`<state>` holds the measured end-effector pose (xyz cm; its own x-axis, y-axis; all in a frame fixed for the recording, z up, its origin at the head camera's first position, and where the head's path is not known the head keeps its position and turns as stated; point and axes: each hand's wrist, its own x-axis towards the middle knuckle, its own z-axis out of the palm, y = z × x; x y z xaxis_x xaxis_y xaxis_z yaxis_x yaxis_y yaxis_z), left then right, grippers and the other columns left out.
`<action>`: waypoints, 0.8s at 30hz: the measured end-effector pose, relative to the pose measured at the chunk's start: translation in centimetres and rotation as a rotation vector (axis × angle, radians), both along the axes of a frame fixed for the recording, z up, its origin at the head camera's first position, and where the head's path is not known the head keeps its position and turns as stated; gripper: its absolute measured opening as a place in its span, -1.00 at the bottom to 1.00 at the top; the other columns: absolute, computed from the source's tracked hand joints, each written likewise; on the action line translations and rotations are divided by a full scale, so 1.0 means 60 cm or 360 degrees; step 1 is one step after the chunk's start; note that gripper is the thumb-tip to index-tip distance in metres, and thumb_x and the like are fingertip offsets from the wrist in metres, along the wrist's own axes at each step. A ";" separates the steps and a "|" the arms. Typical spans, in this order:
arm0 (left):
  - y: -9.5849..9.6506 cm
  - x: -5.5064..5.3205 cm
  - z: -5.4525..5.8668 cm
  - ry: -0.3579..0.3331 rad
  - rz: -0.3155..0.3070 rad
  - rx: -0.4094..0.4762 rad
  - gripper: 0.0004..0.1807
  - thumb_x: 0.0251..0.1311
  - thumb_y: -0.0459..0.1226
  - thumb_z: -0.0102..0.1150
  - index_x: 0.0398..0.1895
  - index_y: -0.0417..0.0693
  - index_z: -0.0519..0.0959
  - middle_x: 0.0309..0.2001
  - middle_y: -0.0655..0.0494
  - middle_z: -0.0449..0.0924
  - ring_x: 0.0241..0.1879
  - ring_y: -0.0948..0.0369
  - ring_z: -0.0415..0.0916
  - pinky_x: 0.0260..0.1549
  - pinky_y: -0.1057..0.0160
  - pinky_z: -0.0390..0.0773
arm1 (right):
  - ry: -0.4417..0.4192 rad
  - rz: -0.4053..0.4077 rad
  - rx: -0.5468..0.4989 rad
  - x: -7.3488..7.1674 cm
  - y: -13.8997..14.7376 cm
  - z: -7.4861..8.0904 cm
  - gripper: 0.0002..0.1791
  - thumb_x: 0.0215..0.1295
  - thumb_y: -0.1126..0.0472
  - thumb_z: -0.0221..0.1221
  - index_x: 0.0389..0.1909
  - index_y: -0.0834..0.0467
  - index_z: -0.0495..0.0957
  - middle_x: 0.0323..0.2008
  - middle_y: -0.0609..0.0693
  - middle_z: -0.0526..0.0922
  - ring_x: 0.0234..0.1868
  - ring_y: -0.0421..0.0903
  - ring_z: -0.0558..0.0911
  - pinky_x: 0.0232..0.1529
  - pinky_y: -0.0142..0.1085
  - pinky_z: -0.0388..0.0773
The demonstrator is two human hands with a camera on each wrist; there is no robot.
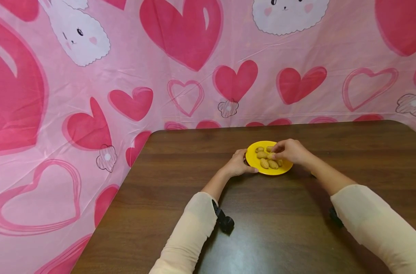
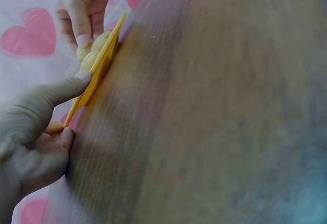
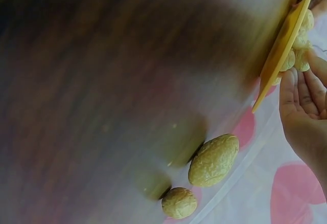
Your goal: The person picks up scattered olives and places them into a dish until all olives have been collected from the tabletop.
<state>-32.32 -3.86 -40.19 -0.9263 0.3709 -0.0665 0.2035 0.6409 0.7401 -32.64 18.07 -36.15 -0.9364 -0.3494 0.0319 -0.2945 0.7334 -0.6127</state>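
A yellow plate bears several small wrinkled potatoes, tan-yellow and oval. My left hand grips its left rim; in the left wrist view the thumb lies on top and the other fingers are at the underside. From the right, my right hand reaches over the plate and pinches a small potato between thumb and fingertips, among the others. That potato is partly hidden by the fingers in the head view.
Two loose potatoes, a larger one and a smaller one, lie on the brown wooden table near the right forearm, which mostly hides them in the head view. A pink heart-patterned cloth hangs behind and left of the table.
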 end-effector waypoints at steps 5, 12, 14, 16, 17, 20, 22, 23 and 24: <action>0.000 -0.002 -0.001 0.0011 -0.0006 0.0004 -0.07 -0.06 -0.14 0.41 0.37 -0.15 0.12 0.30 -0.03 0.11 0.24 0.13 0.12 0.21 0.25 0.17 | -0.0029 -0.0020 -0.0013 0.002 -0.002 0.002 -0.74 0.12 0.21 0.28 -0.23 0.30 0.62 -0.26 0.12 0.65 -0.23 0.03 0.48 -0.15 -0.13 0.44; 0.000 -0.003 -0.002 0.0000 -0.0003 -0.0005 -0.06 -0.05 -0.13 0.40 0.37 -0.14 0.12 0.31 -0.02 0.10 0.25 0.14 0.11 0.22 0.25 0.15 | -0.0038 -0.0012 -0.0029 0.004 -0.004 0.002 -0.72 0.10 0.20 0.30 -0.21 0.31 0.61 -0.27 0.12 0.65 -0.22 0.02 0.49 -0.13 -0.13 0.44; 0.001 -0.003 -0.002 -0.0002 -0.0001 -0.0009 -0.06 -0.05 -0.13 0.40 0.37 -0.14 0.12 0.32 -0.02 0.09 0.26 0.14 0.10 0.22 0.24 0.15 | -0.0034 -0.0009 -0.0038 0.004 -0.004 0.003 -0.71 0.10 0.21 0.30 -0.21 0.32 0.61 -0.27 0.11 0.66 -0.22 0.02 0.50 -0.11 -0.11 0.45; 0.001 -0.003 -0.002 -0.0007 0.0005 -0.0013 -0.05 -0.06 -0.12 0.40 0.38 -0.14 0.11 0.32 -0.02 0.08 0.27 0.14 0.09 0.22 0.24 0.14 | -0.0045 -0.0017 -0.0046 0.004 -0.002 0.003 -0.72 0.11 0.22 0.29 -0.20 0.32 0.61 -0.27 0.11 0.66 -0.21 0.03 0.51 -0.10 -0.10 0.45; 0.001 -0.003 -0.002 -0.0009 0.0007 -0.0014 -0.05 -0.06 -0.12 0.40 0.38 -0.14 0.10 0.33 -0.02 0.08 0.27 0.14 0.09 0.22 0.24 0.14 | -0.0050 -0.0024 -0.0049 0.004 -0.002 0.003 -0.72 0.11 0.22 0.29 -0.20 0.32 0.61 -0.26 0.12 0.66 -0.20 0.03 0.51 -0.09 -0.09 0.45; 0.001 -0.001 0.000 -0.0015 0.0013 -0.0012 -0.04 -0.06 -0.13 0.41 0.38 -0.14 0.10 0.33 -0.02 0.08 0.27 0.14 0.09 0.23 0.23 0.14 | -0.0081 -0.0042 -0.0065 0.004 0.000 0.003 -0.72 0.12 0.22 0.29 -0.20 0.31 0.61 -0.21 0.15 0.65 -0.17 0.05 0.50 -0.06 -0.08 0.45; 0.001 0.000 0.000 -0.0016 0.0015 -0.0010 -0.04 -0.07 -0.13 0.41 0.38 -0.13 0.11 0.33 -0.02 0.08 0.27 0.14 0.09 0.22 0.22 0.14 | -0.0094 -0.0052 -0.0066 0.004 0.000 0.004 -0.72 0.12 0.22 0.29 -0.19 0.30 0.61 -0.19 0.16 0.64 -0.15 0.06 0.49 -0.05 -0.06 0.43; 0.001 0.001 0.000 -0.0015 0.0016 -0.0009 -0.05 -0.07 -0.13 0.41 0.38 -0.13 0.11 0.33 -0.01 0.08 0.26 0.14 0.10 0.22 0.22 0.14 | -0.0098 -0.0055 -0.0067 0.004 0.000 0.004 -0.72 0.12 0.21 0.29 -0.19 0.30 0.61 -0.18 0.16 0.64 -0.15 0.07 0.49 -0.04 -0.06 0.43; 0.001 0.001 0.000 -0.0014 0.0017 -0.0010 -0.05 -0.07 -0.13 0.41 0.38 -0.12 0.11 0.32 -0.01 0.09 0.26 0.14 0.10 0.22 0.22 0.15 | -0.0103 -0.0054 -0.0068 0.004 -0.001 0.004 -0.71 0.13 0.21 0.28 -0.18 0.30 0.61 -0.18 0.17 0.64 -0.14 0.07 0.49 -0.04 -0.05 0.43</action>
